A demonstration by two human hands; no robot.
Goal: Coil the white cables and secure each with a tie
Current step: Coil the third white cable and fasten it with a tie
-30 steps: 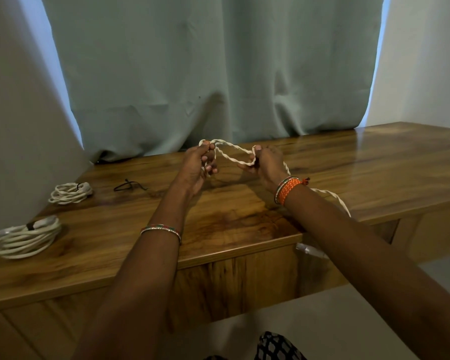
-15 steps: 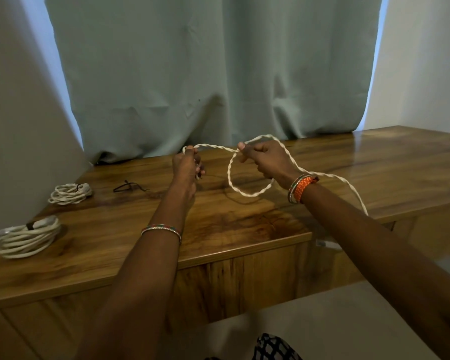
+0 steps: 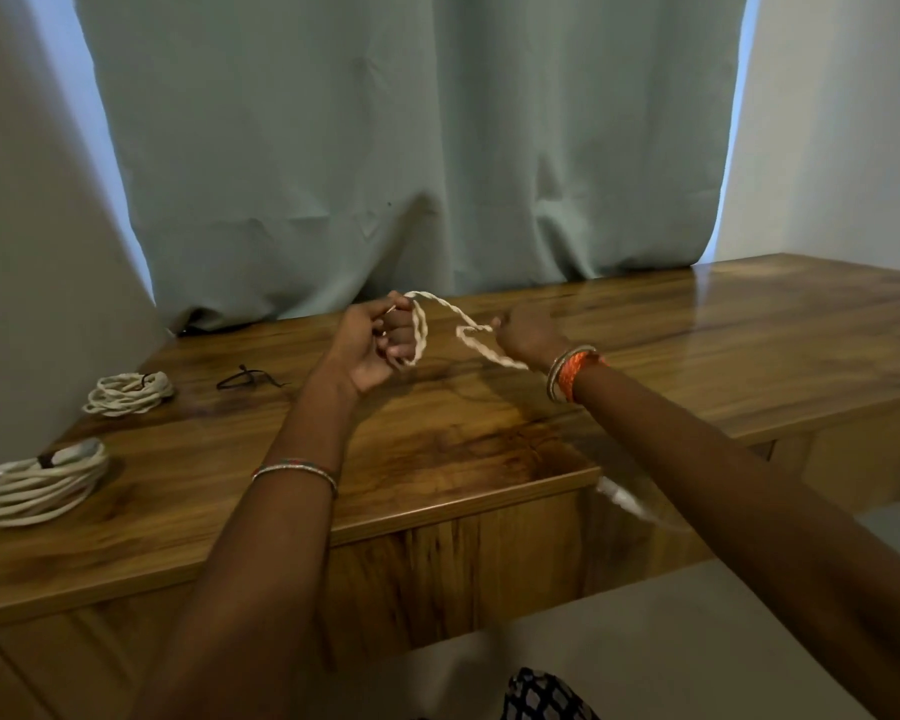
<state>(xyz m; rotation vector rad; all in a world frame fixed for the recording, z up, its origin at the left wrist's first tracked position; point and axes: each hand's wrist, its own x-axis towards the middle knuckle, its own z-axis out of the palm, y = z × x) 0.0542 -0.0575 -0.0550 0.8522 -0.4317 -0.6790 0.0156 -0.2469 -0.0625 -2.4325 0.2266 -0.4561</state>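
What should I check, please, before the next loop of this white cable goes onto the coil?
1. Left hand grips the started loops: ok.
2. Right hand holds the cable to feed it: ok.
3. Free end clear of snags: cannot tell, it blurs below the table edge.
4. Spare tie ready on the table: ok.
5. Finished coils out of the way: ok.

White twisted cable point(image 3: 440, 314); brown wood-grain table point(image 3: 489, 433); orange bracelet point(image 3: 575, 374) beside cable; black tie point(image 3: 245, 379) on table; pale green curtain point(image 3: 385, 148) behind.
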